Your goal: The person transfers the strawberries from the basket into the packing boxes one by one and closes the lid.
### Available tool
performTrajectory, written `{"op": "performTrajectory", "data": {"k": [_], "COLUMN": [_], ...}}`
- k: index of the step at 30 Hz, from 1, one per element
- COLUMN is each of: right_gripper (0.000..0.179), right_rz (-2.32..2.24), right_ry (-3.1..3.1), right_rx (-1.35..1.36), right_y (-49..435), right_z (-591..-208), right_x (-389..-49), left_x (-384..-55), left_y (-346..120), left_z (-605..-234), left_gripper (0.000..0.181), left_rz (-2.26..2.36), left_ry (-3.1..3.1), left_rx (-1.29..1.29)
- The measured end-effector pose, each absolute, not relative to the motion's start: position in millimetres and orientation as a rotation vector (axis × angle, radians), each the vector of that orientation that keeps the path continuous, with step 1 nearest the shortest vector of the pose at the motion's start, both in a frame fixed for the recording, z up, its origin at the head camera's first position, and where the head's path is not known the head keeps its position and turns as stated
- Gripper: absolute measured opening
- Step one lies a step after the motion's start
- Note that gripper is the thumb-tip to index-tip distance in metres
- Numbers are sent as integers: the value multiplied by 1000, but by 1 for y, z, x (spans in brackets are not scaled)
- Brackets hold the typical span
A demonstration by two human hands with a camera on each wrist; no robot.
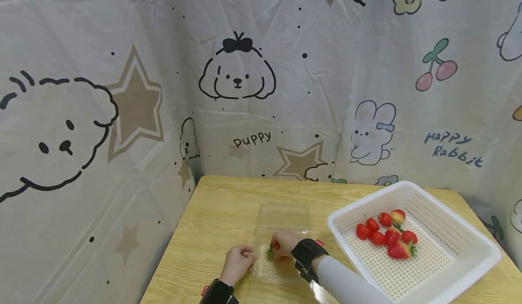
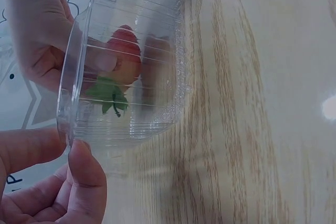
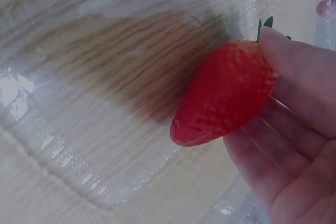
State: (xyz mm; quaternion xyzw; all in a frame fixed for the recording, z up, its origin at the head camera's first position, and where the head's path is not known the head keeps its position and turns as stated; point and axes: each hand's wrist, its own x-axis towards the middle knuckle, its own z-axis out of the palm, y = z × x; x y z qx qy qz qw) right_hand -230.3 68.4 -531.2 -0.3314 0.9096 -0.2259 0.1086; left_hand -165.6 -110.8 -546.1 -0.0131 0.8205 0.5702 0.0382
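Between thumb and fingers, my right hand (image 1: 287,243) pinches a red strawberry (image 3: 223,95) with green leaves. The strawberry is inside a clear plastic box (image 1: 265,270), low over its bottom, its leafy end toward the left wall. The left wrist view shows the strawberry through the ribbed wall. My left hand (image 1: 238,263) pinches the box's left rim, thumb and forefinger at the edge (image 2: 65,129). The box's clear lid (image 1: 283,215) lies folded back on the far side. In the head view, the right hand hides most of the strawberry.
A white perforated basket (image 1: 432,272) stands on the right of the wooden table (image 1: 220,213). Several cherries (image 1: 363,231) and strawberries (image 1: 399,250) lie in its far left part, with a red-yellow fruit (image 1: 398,215) behind them. A printed cloth (image 1: 253,159) hangs behind the table.
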Motion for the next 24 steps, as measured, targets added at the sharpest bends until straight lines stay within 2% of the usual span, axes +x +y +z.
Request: {"op": "performTrajectory", "data": {"k": [13,19,24], "right_gripper": [16,17,25], "right_rz": [-706,-639,-629], "right_ry": [2634,2649,2608], "right_rx": [-1108,-1079,-1013], "right_y": [73,73,73], "right_z": [-559,-543,-531], "right_x": [-245,-236,-231], "left_x": [-166,-165,-165], "left_y": [-110,-109,-110], "left_z": [-546,-545,-542], "left_gripper": [18,18,19], "left_rz": [1762,1772,1730], "left_ry": [2508,2510,2520], "left_rx": [-48,-43,-62]}}
